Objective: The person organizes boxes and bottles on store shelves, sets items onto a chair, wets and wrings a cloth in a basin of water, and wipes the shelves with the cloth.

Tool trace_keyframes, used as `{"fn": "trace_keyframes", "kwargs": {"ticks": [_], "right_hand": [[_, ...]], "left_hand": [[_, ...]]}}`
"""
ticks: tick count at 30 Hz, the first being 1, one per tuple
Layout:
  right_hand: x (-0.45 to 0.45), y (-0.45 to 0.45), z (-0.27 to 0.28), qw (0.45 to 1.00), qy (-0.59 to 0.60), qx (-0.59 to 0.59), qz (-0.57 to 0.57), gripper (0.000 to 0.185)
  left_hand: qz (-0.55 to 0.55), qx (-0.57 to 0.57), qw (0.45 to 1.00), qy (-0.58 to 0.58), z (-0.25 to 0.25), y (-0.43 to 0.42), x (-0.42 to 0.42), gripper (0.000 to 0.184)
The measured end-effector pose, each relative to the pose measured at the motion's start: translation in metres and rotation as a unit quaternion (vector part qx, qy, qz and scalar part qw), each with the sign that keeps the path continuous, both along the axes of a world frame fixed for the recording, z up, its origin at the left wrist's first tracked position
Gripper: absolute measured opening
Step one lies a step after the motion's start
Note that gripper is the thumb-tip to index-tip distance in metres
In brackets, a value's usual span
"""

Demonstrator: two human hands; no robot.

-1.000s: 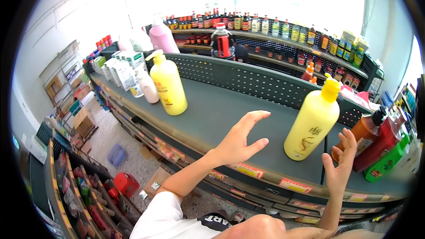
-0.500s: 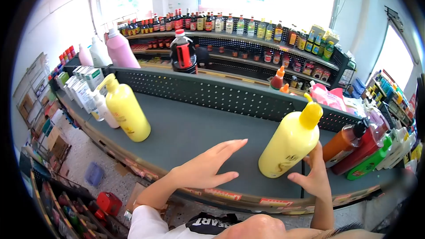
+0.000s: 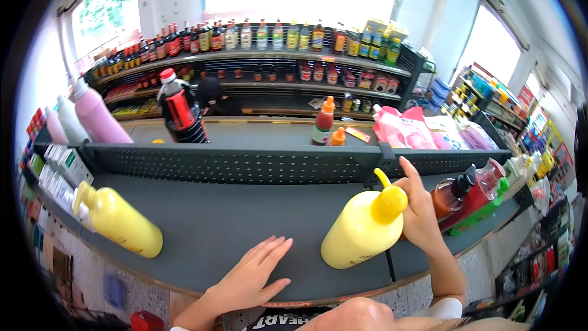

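Currently, a large yellow pump bottle [image 3: 358, 230] is set on the dark grey shelf [image 3: 214, 208], between the two hands and near the shelf's front edge. Its curved spout is pointed toward the panel at the back. The right hand [image 3: 419, 214] is placed just beside the bottle on its far right side, with the index finger raised past the pump head. The other fingers and the thumb are partly hidden by the pump, so it cannot be told whether the bottle is grasped or only touched. The left hand [image 3: 248, 279] is held released and empty, palm down, with its fingers spread over the front of the shelf, apart from the bottle; whether the surface is touched cannot be told.

A second yellow bottle [image 3: 125, 224] is seen tilted in the view well to the left, beside white boxes [image 3: 67, 162]. On the right, an amber bottle with a black pump [image 3: 450, 193], a red bottle [image 3: 474, 202] and a green bottle [image 3: 481, 217] are lined up close together. The shelf is backed by a perforated panel [image 3: 233, 165]. Beyond it, a dark bottle with a red cap [image 3: 179, 107], an orange-capped sauce bottle [image 3: 323, 122] and pink packaging [image 3: 404, 129] are seen.
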State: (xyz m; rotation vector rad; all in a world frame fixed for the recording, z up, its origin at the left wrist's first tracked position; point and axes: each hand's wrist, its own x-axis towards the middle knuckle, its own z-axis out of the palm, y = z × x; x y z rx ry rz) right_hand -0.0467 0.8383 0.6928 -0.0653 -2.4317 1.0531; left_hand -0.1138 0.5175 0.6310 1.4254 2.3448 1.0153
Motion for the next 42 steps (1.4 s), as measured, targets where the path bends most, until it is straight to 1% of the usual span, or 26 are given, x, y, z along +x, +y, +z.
{"fn": "trace_keyframes", "kwargs": {"ticks": [5,8,9,11,12,15,19,25,26,29,30,33,35,37,42], "right_hand": [[-0.007,-0.003,-0.002,0.998,-0.044,-0.026,0.025,0.061],[-0.012,0.002,-0.007,0.997,-0.063,-0.04,0.033,0.065],[-0.013,0.003,-0.009,0.996,-0.063,-0.051,0.033,0.073],[-0.015,0.006,-0.013,0.995,-0.063,-0.071,0.033,0.091],[-0.016,0.008,-0.015,0.996,-0.053,-0.064,0.044,0.091],[-0.018,0.006,-0.015,0.995,-0.065,-0.063,0.048,0.07],[-0.019,0.003,-0.012,0.994,-0.065,-0.067,0.057,0.07],[-0.015,0.002,-0.01,0.995,-0.058,-0.039,0.069,0.063],[-0.012,-0.003,-0.005,0.995,-0.053,-0.072,0.048,0.052],[-0.008,0.001,-0.007,0.996,0.001,-0.012,0.085,0.039],[-0.007,0.0,-0.008,0.997,0.02,-0.028,0.075,0.027],[-0.003,0.002,-0.012,0.995,0.05,-0.046,0.07,0.026],[0.004,-0.001,-0.008,0.988,0.039,-0.132,0.069,0.023],[0.011,-0.003,-0.003,0.98,0.049,-0.165,0.102,0.025],[0.024,-0.001,-0.001,0.973,0.059,-0.124,0.183,0.044]], "left_hand": [[0.005,0.006,1.0,0.006,-0.001,0.001,-0.002,0.07],[0.024,-0.013,1.0,-0.01,0.011,0.004,0.004,0.069],[0.033,-0.023,0.999,-0.019,0.012,0.005,0.005,0.068],[0.034,0.003,0.999,0.008,-0.002,0.003,0.0,0.074],[0.034,0.014,0.999,0.021,-0.007,0.002,-0.002,0.076],[0.03,0.019,0.999,0.028,-0.01,0.002,-0.004,0.076],[0.037,0.02,0.999,0.034,-0.012,0.004,-0.005,0.075],[0.047,0.013,0.999,0.007,-0.006,0.002,-0.001,0.072],[0.039,0.009,0.999,0.001,-0.003,0.003,-0.002,0.07],[0.033,0.007,0.999,0.0,0.002,0.003,-0.003,0.069],[0.033,0.007,0.999,0.003,0.003,0.003,-0.003,0.07],[0.028,0.033,0.999,-0.007,-0.001,0.002,-0.002,0.07],[0.027,0.032,0.999,-0.016,-0.002,0.001,0.0,0.073],[0.025,0.041,0.999,-0.014,-0.002,0.001,0.002,0.075],[0.028,0.079,0.996,0.025,-0.006,0.002,0.008,0.075]]}}
